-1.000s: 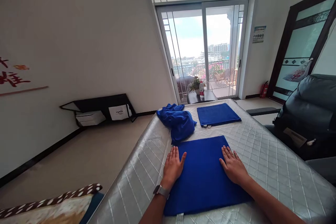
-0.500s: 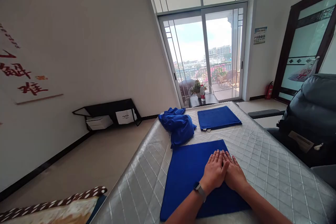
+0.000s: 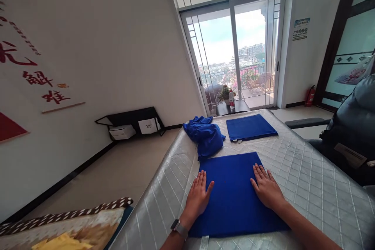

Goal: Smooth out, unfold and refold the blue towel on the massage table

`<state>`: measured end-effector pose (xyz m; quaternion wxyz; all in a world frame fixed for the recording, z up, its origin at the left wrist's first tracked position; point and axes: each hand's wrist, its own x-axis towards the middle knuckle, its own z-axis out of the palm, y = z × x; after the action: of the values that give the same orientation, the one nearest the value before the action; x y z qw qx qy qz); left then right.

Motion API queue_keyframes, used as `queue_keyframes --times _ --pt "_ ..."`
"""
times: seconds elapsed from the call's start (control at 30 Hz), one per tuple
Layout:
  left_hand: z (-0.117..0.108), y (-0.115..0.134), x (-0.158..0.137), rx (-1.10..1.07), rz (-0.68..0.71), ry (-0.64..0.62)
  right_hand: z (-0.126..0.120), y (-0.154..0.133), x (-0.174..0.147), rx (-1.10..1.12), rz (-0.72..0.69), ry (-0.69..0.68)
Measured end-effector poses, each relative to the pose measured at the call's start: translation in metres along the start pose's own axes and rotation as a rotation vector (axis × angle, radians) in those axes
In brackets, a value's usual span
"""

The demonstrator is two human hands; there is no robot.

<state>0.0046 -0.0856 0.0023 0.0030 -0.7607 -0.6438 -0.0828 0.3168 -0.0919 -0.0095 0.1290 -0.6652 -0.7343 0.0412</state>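
Observation:
A flat blue cloth cover [image 3: 231,195], roughly square, lies spread on the silver quilted mattress [image 3: 319,187]. On its left edge rests my left hand [image 3: 199,194], palm down with fingers stretched and the thumb apart. My right hand [image 3: 267,187] lies flat over the right edge, its fingers also extended. A small white tag [image 3: 204,243] sticks out at the near edge. Beyond the far left corner is a crumpled blue cloth heap [image 3: 209,136]. Farther back, a second flat blue cover [image 3: 251,127] lies smooth, with its own white tag.
A black chair [image 3: 348,136] stands to the right of the mattress. Past its far end are a small table [image 3: 238,107] with a plant and bottle, then a sliding glass door [image 3: 231,58]. A low black shelf [image 3: 131,121] sits along the left wall. Patterned bedding [image 3: 76,222] lies at lower left.
My hands were together near the cover's right side. The left has moved to the left edge and the right outward to the right edge. The view has shifted slightly left.

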Motion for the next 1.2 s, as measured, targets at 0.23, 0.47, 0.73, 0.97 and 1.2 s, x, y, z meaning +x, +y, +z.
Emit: queue_keyframes --times 0.23,0.47,0.73,0.97,1.2 --pt "0.011 -0.004 0.001 -0.029 0.009 0.077 -0.004 -0.002 -0.001 -0.06 -0.01 0.009" --pt "0.023 -0.011 0.003 -0.035 0.019 0.102 -0.015 -0.006 -0.02 -0.083 -0.039 0.035" --pt "0.015 -0.009 0.002 -0.013 0.012 0.091 -0.011 -0.003 -0.038 -0.035 0.01 -0.028" --pt "-0.002 0.076 -0.002 -0.082 0.266 0.023 -0.009 -0.002 -0.037 -0.016 0.014 -0.01" --pt "0.012 0.166 0.007 -0.126 0.467 0.041 -0.005 0.001 -0.036 -0.062 -0.016 -0.01"
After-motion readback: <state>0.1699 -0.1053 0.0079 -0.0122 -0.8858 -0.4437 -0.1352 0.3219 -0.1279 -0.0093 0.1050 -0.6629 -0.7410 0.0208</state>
